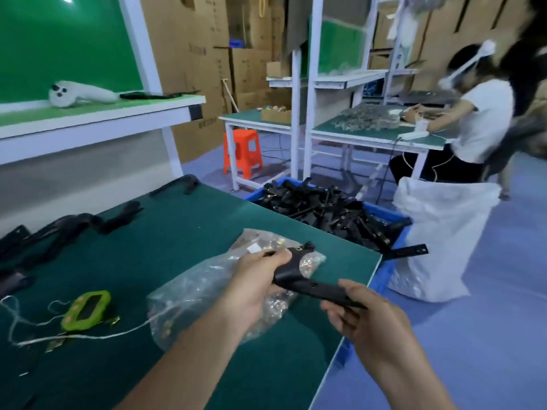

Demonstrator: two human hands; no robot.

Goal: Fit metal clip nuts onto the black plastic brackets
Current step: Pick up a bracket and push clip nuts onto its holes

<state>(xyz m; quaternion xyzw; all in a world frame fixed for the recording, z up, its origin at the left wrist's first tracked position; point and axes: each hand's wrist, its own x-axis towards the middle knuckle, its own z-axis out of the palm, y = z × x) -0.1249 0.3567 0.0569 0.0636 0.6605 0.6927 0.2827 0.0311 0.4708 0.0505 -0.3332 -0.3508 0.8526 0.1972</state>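
Note:
Both my hands hold one black plastic bracket (307,284) above the green table (165,238). My left hand (254,284) grips its upper bent part, and my right hand (364,315) pinches its lower flat end. A small metal clip nut shows near the bracket's top end (301,248). Under the bracket lies a clear plastic bag of metal clip nuts (207,288). Several more black brackets (59,232) lie at the table's left side.
A blue crate (381,211) heaped with black brackets stands on the floor beyond the table's right edge, beside a white sack (444,232). A green-cased device (85,310) with string lies at the left. A person works at a far bench behind an orange stool (242,152).

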